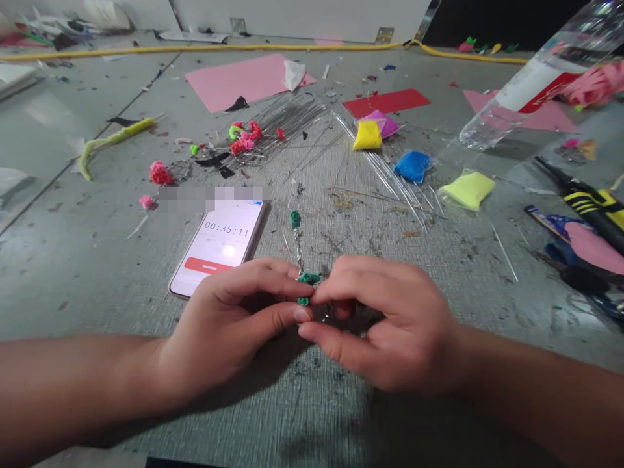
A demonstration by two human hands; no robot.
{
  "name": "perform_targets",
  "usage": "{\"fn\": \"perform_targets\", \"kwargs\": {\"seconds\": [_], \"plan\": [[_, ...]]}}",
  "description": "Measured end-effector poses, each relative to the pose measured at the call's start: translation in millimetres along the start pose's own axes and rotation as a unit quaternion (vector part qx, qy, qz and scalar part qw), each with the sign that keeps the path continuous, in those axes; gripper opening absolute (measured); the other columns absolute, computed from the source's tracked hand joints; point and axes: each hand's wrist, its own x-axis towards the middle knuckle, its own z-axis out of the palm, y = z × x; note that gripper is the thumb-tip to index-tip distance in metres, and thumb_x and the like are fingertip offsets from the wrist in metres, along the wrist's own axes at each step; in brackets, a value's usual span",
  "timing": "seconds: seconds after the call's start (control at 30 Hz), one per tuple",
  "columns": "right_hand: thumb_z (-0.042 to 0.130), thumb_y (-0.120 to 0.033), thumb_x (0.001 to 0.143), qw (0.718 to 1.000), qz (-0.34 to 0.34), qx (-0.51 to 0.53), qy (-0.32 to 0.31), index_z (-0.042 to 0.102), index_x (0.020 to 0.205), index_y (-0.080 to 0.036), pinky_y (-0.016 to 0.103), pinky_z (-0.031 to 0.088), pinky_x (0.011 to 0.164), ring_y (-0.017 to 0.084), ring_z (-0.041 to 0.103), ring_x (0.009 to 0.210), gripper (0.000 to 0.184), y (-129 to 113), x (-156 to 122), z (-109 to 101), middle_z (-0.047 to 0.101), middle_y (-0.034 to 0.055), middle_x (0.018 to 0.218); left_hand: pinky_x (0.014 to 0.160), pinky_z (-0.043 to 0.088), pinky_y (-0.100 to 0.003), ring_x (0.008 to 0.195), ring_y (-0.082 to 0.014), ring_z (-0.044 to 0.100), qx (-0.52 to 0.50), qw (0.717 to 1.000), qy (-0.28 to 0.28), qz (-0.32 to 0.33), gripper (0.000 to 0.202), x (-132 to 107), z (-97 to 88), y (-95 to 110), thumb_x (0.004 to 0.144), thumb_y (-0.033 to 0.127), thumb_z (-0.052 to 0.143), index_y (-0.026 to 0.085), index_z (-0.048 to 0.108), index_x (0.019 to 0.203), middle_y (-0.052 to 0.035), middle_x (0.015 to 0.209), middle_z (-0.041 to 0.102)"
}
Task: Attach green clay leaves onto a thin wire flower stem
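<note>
My left hand [234,315] pinches a small green clay-like ornament [309,278] between thumb and fingers, low in the middle of the view. My right hand [390,318] meets it from the other side, its index fingertip pressed against the green piece and its thumb just below. A thin silver wire or chain [299,250] runs up from the ornament to a second green rolled piece [295,219] lying on the table. The fingertips partly cover the ornament. Just beyond my left hand lies a phone [221,237] with a running timer on its screen.
Packets of yellow [367,135], blue [412,166] and pale-yellow clay [468,190] lie at right, near loose wires [390,179]. A plastic bottle [517,97] leans above black-and-yellow pliers [592,201]. Pink paper [238,81] and red clay ornaments [246,138] lie farther back.
</note>
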Motion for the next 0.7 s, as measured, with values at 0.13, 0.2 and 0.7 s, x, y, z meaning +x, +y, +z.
{"fn": "perform_targets", "kwargs": {"seconds": [0.13,0.2,0.7], "plan": [[0.066,-0.018,0.088,1.0,-0.011,0.018,-0.002,0.067,0.088,-0.023,0.027,0.046,0.056,0.013,0.055,0.06,0.005,0.7,1.9,-3.7,0.062,0.0003,0.071,0.083,0.065,-0.035,0.091,-0.0209,0.074,-0.012,1.0,-0.004,0.006,0.007,-0.2,0.1,0.1,0.079,0.027,0.087,0.028,0.084,0.085,-0.0058,0.098,0.077],[0.064,-0.016,0.088,1.0,-0.018,0.016,0.003,0.067,0.088,-0.023,0.027,0.046,0.056,0.013,0.055,0.06,0.008,2.1,2.0,-3.5,0.062,0.0005,0.071,0.086,0.065,-0.034,0.097,-0.0217,0.073,-0.006,1.0,-0.008,0.021,0.008,-0.3,0.1,-0.4,0.08,0.026,0.087,0.028,0.085,0.087,-0.0071,0.1,0.077],[0.069,-0.017,0.092,0.996,-0.049,0.068,0.021,0.069,0.091,-0.022,0.023,0.043,0.053,0.009,0.052,0.056,0.005,9.5,-0.7,1.3,0.055,-0.0051,0.065,0.098,0.063,-0.038,0.118,-0.0242,0.07,0.026,0.989,-0.072,0.128,0.034,-2.7,-4.7,-4.7,0.092,0.014,0.07,0.037,0.081,0.115,-0.0052,0.117,0.078]]}}
